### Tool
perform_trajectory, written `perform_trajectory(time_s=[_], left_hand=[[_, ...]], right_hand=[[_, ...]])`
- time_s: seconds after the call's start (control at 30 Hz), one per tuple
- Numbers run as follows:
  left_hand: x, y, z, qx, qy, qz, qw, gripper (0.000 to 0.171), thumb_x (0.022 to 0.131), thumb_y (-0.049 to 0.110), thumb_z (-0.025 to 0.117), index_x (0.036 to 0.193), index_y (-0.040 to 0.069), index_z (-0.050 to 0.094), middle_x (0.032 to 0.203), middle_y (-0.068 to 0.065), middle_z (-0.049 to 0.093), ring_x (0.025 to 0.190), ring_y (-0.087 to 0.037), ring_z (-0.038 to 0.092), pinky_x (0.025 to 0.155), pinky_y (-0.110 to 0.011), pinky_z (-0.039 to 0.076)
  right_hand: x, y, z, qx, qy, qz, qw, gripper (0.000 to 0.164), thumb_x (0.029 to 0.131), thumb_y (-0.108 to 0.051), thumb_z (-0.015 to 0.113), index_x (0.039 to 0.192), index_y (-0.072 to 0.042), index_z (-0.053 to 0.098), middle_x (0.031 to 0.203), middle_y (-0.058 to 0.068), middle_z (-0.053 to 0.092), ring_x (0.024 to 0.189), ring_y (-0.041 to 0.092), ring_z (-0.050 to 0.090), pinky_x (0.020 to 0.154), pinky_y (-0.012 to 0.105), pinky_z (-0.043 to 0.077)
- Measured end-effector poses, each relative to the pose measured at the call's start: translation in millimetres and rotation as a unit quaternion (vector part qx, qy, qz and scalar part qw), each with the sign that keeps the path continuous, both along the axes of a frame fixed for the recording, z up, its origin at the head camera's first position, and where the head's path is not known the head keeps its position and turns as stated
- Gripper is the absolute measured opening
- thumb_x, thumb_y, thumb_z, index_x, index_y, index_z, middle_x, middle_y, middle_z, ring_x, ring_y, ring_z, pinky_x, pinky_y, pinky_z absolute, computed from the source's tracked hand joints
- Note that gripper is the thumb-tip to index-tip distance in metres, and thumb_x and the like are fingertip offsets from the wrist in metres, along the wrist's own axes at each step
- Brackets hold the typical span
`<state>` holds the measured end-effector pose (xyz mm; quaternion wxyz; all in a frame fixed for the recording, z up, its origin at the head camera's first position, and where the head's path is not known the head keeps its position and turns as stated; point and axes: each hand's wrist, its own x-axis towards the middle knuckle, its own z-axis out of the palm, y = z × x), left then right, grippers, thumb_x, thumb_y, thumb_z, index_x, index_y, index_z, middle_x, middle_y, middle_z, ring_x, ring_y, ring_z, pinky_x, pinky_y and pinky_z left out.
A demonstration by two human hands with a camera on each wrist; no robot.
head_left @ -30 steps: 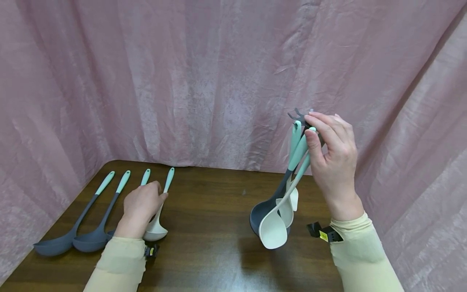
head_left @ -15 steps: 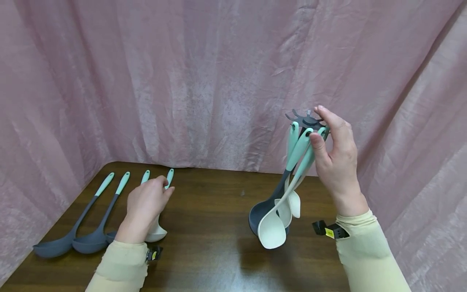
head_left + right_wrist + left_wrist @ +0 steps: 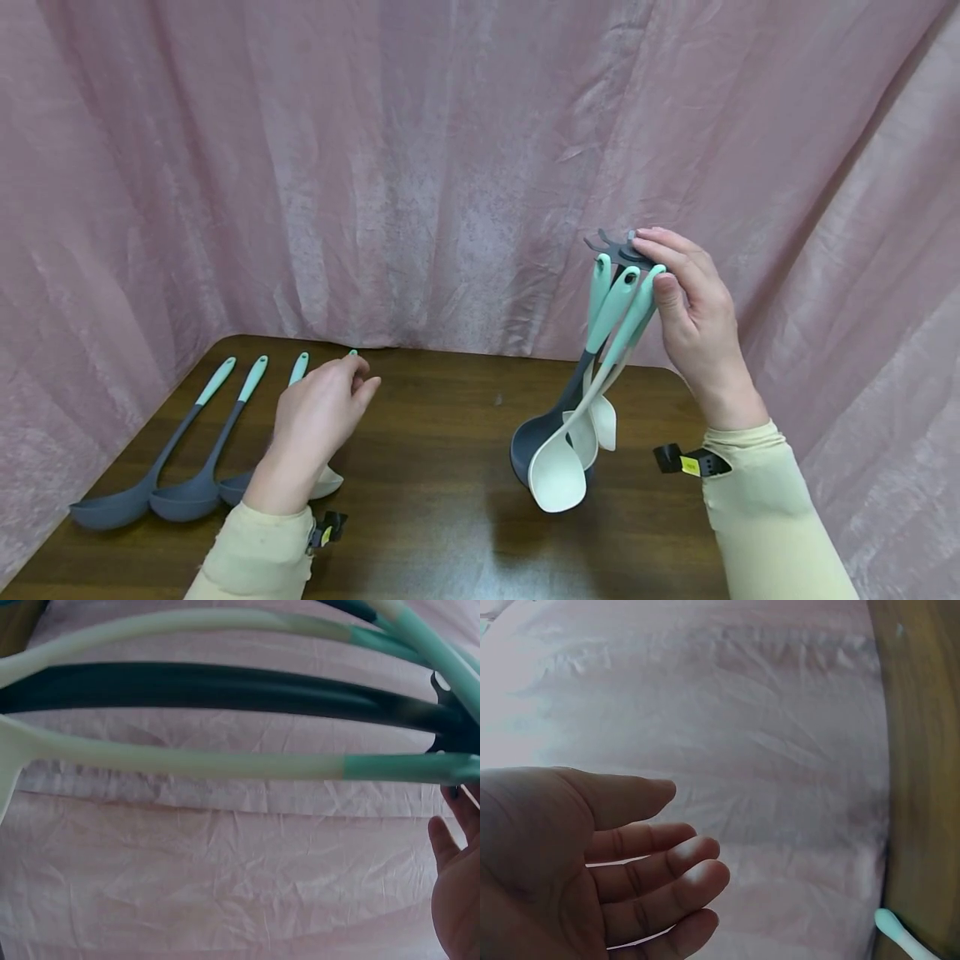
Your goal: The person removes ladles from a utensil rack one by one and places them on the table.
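My left hand [image 3: 318,429] hovers at the left with loosely bent fingers and nothing in its grasp; the left wrist view shows the same hand [image 3: 615,870] against the curtain. Under it lies a white ladle [image 3: 327,483] with a mint handle, mostly hidden. On the right stands a dark utensil rack [image 3: 618,250] with hooked arms. From it hang a white spoon [image 3: 558,475], a dark ladle [image 3: 532,442] and other white utensils [image 3: 603,421] by their mint handles. My right hand [image 3: 697,325] rests extended fingers on the rack's top, thumb beside a handle.
Three dark ladles with mint handles lie side by side at the left: an outer one [image 3: 112,510], a middle one [image 3: 187,502] and one [image 3: 234,487] partly behind my left arm. Pink curtains [image 3: 450,167] surround the brown wooden table [image 3: 435,517].
My left hand has shifted right, covering the white ladle's handle. My right fingers lifted off the rack's top and came back down; the hanging handles have swung slightly, the front one to the right.
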<state>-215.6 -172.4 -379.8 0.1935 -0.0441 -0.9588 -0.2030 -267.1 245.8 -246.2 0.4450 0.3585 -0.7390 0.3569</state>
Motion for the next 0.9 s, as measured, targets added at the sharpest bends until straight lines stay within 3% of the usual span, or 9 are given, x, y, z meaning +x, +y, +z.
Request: perform_trajectory(time_s=[0.23, 0.43, 0.63, 0.9], left_hand=[[2.4, 16.1, 9.8, 0.011, 0.042, -0.019, 0.9989, 0.02, 0.105, 0.026, 0.079, 0.116, 0.01, 0.078, 0.093, -0.001, 0.074, 0.067, -0.016, 0.063, 0.057, -0.04, 0.05], [4.0, 30.5, 14.1, 0.019, 0.049, -0.037, 0.9979, 0.02, 0.104, 0.026, 0.08, 0.116, 0.01, 0.078, 0.096, 0.0, 0.074, 0.07, -0.016, 0.064, 0.058, -0.04, 0.052], [5.2, 45.9, 15.8, 0.03, 0.076, -0.059, 0.9949, 0.017, 0.104, 0.025, 0.08, 0.114, 0.011, 0.078, 0.095, 0.003, 0.073, 0.073, -0.016, 0.066, 0.061, -0.041, 0.054], [7.3, 66.3, 17.3, 0.046, 0.113, -0.089, 0.9885, 0.016, 0.101, 0.021, 0.083, 0.113, 0.011, 0.078, 0.094, 0.002, 0.072, 0.074, -0.016, 0.066, 0.064, -0.039, 0.054]], right_hand=[[6.4, -4.0, 5.4, -0.009, 0.005, -0.001, 1.0, 0.074, 0.109, -0.062, 0.051, 0.131, 0.005, 0.076, 0.131, 0.024, 0.074, 0.139, 0.02, 0.06, 0.122, 0.038, 0.04], [-1.7, -0.2, 1.1, -0.018, 0.012, -0.007, 1.0, 0.075, 0.108, -0.063, 0.052, 0.128, 0.004, 0.078, 0.127, 0.022, 0.076, 0.136, 0.027, 0.063, 0.12, 0.039, 0.041], [-3.0, -0.6, 0.4, -0.024, 0.019, -0.019, 0.999, 0.075, 0.108, -0.064, 0.051, 0.127, 0.003, 0.079, 0.125, 0.021, 0.076, 0.135, 0.024, 0.062, 0.119, 0.037, 0.042], [-2.7, -1.1, -1.4, -0.03, 0.023, -0.038, 0.999, 0.074, 0.107, -0.065, 0.052, 0.125, 0.0, 0.08, 0.124, 0.019, 0.077, 0.13, 0.035, 0.064, 0.118, 0.036, 0.043]])
